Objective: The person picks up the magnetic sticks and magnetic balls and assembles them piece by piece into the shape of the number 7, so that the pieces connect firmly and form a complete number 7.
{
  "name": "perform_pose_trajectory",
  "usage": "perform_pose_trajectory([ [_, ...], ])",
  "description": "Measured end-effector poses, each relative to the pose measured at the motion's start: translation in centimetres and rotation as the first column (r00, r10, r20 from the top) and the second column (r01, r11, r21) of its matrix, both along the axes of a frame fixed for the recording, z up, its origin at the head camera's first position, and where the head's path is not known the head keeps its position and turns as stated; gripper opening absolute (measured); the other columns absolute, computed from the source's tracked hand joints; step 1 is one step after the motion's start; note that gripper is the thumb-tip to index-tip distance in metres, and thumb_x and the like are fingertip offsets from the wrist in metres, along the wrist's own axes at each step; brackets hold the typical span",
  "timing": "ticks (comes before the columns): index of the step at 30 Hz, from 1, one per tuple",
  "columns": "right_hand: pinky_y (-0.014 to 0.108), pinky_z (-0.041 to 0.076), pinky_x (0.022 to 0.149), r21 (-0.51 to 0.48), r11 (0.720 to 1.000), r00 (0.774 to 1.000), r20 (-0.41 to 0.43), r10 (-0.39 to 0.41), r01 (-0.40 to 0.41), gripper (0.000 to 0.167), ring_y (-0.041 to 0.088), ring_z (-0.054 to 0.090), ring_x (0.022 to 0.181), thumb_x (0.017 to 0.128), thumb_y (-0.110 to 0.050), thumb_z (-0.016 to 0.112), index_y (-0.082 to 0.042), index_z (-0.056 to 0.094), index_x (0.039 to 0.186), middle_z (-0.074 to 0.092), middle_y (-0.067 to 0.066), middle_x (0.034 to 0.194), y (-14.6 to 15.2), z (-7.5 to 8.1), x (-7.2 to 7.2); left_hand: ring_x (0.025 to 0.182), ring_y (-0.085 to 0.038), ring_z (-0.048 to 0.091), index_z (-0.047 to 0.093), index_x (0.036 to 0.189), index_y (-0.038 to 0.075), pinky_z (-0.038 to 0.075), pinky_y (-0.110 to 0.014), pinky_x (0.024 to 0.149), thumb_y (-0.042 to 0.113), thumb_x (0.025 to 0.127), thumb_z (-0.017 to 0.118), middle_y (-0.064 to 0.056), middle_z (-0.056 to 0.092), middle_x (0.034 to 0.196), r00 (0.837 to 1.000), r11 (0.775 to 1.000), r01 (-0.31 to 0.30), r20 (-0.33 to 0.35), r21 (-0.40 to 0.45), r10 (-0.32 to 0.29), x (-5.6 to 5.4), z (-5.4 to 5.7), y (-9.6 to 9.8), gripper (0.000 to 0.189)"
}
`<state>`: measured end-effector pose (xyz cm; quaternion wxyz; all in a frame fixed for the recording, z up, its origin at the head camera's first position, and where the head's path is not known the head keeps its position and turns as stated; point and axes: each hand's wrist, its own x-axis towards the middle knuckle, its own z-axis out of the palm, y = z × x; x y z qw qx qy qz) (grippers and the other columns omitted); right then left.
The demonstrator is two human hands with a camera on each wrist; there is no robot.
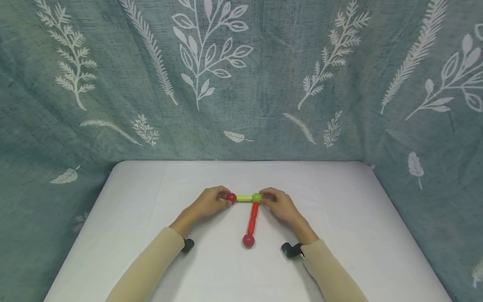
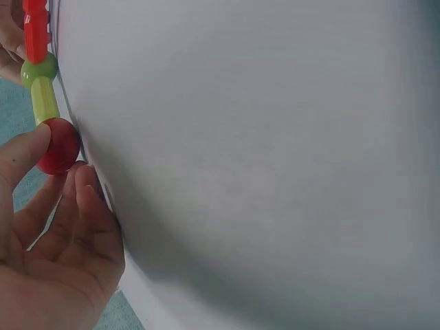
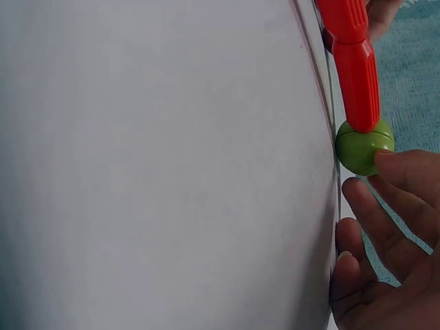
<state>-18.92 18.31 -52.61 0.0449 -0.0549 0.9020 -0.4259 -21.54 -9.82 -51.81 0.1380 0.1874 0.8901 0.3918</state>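
My left hand [image 1: 208, 203] pinches a red ball [image 1: 231, 198] between thumb and fingers. From that ball a short yellow-green rod [image 1: 244, 198] runs right to a green ball [image 1: 257, 197]. The thumb and fingers of my right hand [image 1: 280, 204] pinch this green ball at its right side. A longer red rod [image 1: 252, 219], narrow at its middle, extends from the green ball toward me and ends in a second red ball [image 1: 248, 240]. In the right wrist view the red rod [image 3: 357, 75] meets the green ball [image 3: 364, 148] beside my right thumb.
A white-covered table [image 1: 211, 272] lies under both hands. Behind it and at its sides hangs a green-grey curtain [image 1: 264, 84] printed with white leaves. Dark wrist cameras [image 1: 291, 250] show near both beige sleeves.
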Motion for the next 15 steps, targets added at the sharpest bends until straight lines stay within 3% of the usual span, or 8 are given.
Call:
perform_pose_trajectory([
  [11,0.04,0.053,0.08,-0.005,1.0,1.0,0.012,-0.012,0.012,0.03,0.024,0.063,0.102,0.094,-0.019,0.071,-0.016,0.069,0.124,0.07,0.003,0.112,0.11,-0.29,-0.37,0.085,-0.014,0.059,0.067,0.121,0.012,0.05,-0.034,0.075,0.022,0.092,0.074,0.0,0.069,0.105,1.0,1.0,-0.025,0.005,0.009,0.025,-0.27,-0.25,0.3,0.032],
  [15,0.043,0.052,0.085,0.007,1.0,1.0,-0.007,-0.024,0.024,0.032,0.026,0.063,0.104,0.095,-0.018,0.07,-0.014,0.067,0.126,0.07,0.005,0.113,0.24,-0.14,0.04,0.097,-0.019,0.063,0.063,0.127,0.009,0.051,-0.039,0.084,0.025,0.091,0.075,-0.004,0.068,0.11,0.998,0.998,-0.058,0.031,-0.001,0.058,0.04,-0.04,0.15,0.041],
])
